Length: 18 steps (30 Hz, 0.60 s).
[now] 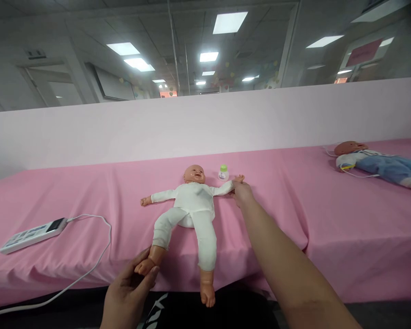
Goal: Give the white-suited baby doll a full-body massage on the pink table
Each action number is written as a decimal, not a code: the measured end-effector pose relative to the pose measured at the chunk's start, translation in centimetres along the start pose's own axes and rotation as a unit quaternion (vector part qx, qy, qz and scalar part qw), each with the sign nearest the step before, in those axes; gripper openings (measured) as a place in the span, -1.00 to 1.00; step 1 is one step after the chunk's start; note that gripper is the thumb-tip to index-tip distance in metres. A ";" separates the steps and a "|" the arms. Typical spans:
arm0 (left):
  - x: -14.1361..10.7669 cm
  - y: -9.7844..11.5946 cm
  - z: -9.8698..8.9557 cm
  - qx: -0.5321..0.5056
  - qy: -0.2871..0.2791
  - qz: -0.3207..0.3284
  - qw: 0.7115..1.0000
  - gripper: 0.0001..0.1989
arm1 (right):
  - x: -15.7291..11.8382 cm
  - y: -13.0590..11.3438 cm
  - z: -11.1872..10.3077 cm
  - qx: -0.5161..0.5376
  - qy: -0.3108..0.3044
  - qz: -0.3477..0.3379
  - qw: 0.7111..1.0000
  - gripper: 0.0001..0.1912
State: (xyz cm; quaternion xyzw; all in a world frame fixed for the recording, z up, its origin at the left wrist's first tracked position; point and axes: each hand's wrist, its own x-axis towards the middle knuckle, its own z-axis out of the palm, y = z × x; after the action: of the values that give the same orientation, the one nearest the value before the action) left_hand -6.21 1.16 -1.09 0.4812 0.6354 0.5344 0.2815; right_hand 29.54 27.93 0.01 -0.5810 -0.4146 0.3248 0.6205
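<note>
along the pink-draped bench, i see the baby doll lying on its back, head toward the white wall and feet at the near edge, which seems to bring its limbs within easy reach. from afar i make out the left hand closed about one ankle and the right hand about the wrist on the other side, two holds that i judge steady the body outstretched, though the right fingertips are partly hidden from me. the green-capped bottle stands beside the head, the corded white device well off to the left, presumably clear of the limbs.
</note>
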 end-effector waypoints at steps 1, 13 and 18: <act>0.4 0.8 0.2 -0.006 -0.002 0.005 1.000 -0.29 | -0.6 -0.4 0.3 -0.012 0.007 -0.017 1.000 -0.57; 9.2 7.6 7.6 0.036 -0.028 0.061 0.997 -0.45 | -7.8 -4.2 3.8 -0.271 -0.224 -0.396 0.848 -0.66; 10.2 8.3 9.4 0.048 -0.041 0.071 0.995 -0.54 | -7.5 -4.1 4.0 -0.288 -0.229 -0.416 0.832 -0.64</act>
State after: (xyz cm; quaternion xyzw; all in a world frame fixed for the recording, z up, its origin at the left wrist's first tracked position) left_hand 0.69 14.01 5.87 0.5597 0.6123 0.5016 0.2454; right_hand 22.31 22.59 2.95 -0.4152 -0.8220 0.0261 0.3889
